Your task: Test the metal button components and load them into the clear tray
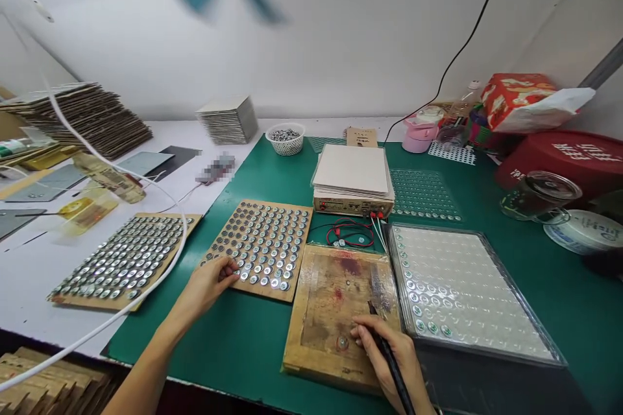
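Observation:
My left hand (209,283) rests at the lower left edge of a cork board (257,249) set with rows of small metal discs, and its fingertips touch the discs there. Whether it pinches one is hidden. My right hand (389,353) grips a black pen-like tool (389,356) above a stained wooden board (335,311). A small round disc (342,342) lies on that board, just left of my fingers. To the right stands a clear plastic tray (467,285) with green-marked discs along its lower left rows.
A second disc board (121,259) lies to the left on the white table. Behind stand a bench power unit (353,205) with red leads and stacked card sheets on top, and a basket of small parts (285,138). Corrugated card stacks (82,120) rise at the back left.

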Action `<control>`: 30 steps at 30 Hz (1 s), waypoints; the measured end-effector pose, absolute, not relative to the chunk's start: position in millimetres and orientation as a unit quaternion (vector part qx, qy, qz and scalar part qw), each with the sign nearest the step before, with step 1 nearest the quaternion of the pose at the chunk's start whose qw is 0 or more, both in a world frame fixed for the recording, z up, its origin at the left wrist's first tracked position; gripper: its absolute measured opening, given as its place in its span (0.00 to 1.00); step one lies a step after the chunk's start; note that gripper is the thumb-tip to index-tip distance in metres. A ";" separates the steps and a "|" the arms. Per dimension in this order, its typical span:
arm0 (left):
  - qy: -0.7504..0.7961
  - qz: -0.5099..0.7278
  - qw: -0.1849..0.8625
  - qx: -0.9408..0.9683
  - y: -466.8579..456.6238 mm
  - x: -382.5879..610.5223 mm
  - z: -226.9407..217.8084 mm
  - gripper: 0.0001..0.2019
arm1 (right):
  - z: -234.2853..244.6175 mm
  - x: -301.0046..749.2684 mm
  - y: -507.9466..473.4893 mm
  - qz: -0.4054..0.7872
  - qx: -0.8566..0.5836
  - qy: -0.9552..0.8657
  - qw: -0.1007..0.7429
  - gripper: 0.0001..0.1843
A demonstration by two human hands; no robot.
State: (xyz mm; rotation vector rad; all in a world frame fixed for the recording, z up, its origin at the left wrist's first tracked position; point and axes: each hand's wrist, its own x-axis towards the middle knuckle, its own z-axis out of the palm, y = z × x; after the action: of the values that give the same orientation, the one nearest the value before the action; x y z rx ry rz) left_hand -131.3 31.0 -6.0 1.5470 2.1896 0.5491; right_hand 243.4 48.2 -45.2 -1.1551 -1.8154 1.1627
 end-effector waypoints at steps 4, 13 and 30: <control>0.778 0.206 0.204 0.557 32.9 -129.6 -2.2 0.14 | -40.4 241.1 45.8 0.452 -0.448 -0.690 0.345 0.15; 0.755 0.305 0.120 0.568 5.5 -71.9 -2.6 0.15 | -35.7 239.3 42.7 0.486 -0.445 -0.652 0.375 0.15; 0.578 0.279 0.186 0.744 2.9 59.4 -29.0 0.08 | -7.5 239.1 34.8 0.438 -0.473 -0.711 0.280 0.10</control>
State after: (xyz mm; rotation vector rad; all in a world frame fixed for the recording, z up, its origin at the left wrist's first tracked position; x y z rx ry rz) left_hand 59.4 2.9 -29.0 2.0959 1.6274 0.7863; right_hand 239.1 34.8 -7.5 -1.2680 -1.9069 1.1737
